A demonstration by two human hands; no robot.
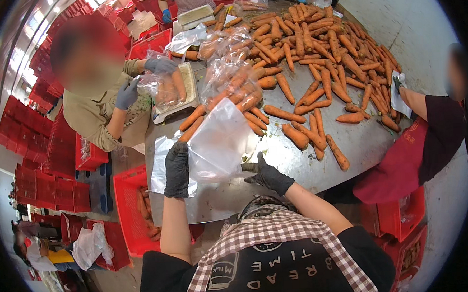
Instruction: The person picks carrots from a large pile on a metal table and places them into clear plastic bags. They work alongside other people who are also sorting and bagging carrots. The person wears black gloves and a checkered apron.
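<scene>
In front of me, above the near edge of the metal table (216, 205), a clear, flat plastic bag (218, 147) is held up. My left hand (177, 170), in a black glove, grips its left edge. By the lower right corner of the bag is my right hand (270, 176), also black-gloved, with thumb and fingers apart. Whether its fingertips touch the plastic, I cannot tell. More flat bags (161, 157) lie under and beside my left hand. Just beyond the bag are loose carrots (192, 118) and filled bags of carrots (231, 85).
A big heap of carrots (313, 41) covers the far and right table. At left, a co-worker in grey gloves (127, 93) holds a carrot bag over a scale (188, 82). Another person's arm (411, 100) reaches in from the right. A red crate (131, 209) stands below the table's left edge.
</scene>
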